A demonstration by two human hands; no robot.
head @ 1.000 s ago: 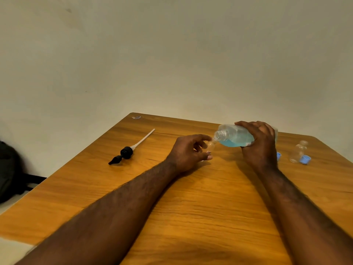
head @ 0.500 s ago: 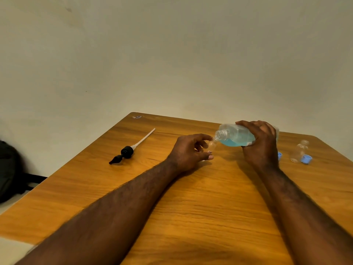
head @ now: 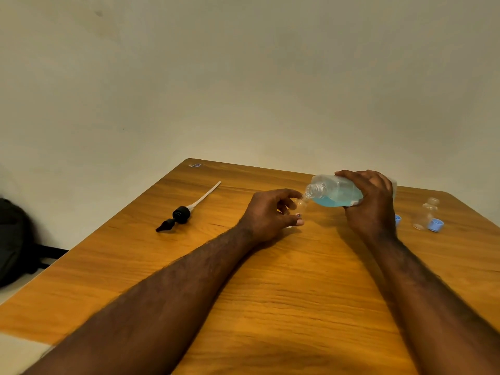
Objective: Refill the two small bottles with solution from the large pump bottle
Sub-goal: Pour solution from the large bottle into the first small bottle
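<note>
**Pour step: big bottle tipped over small bottle, centre-right of frame**

We're gripping the large bottle (head: 334,192) in our right hand (head: 372,205), fingers wrapped over the top of its body and thumb under it. It's lying nearly horizontal above the table (head: 270,293), open neck pointing toward frame left. Blue solution is pooling along its lower side.

We're pinching the first small bottle (head: 301,205) in our left hand (head: 270,215), between the thumb and curled fingers. It's standing roughly upright, right of frame centre, with its mouth sitting right at the big bottle's neck. We can't tell whether the two are touching, or whether liquid is flowing. Its base is hidden behind the thumb, so contact with the table is unclear too.

The second small bottle (head: 428,212) is standing uncapped and clear at the right edge of the frame, well apart from both hands. A blue cap (head: 435,225) is lying just beside its base. Another blue cap (head: 397,220) is peeking out from behind our right wrist.

The pump head (head: 180,214), black with a white dip tube, is lying flat on the table at frame left, tube pointing toward the far edge. A black bag (head: 13,239) is sitting on the floor at the far left edge.
</note>
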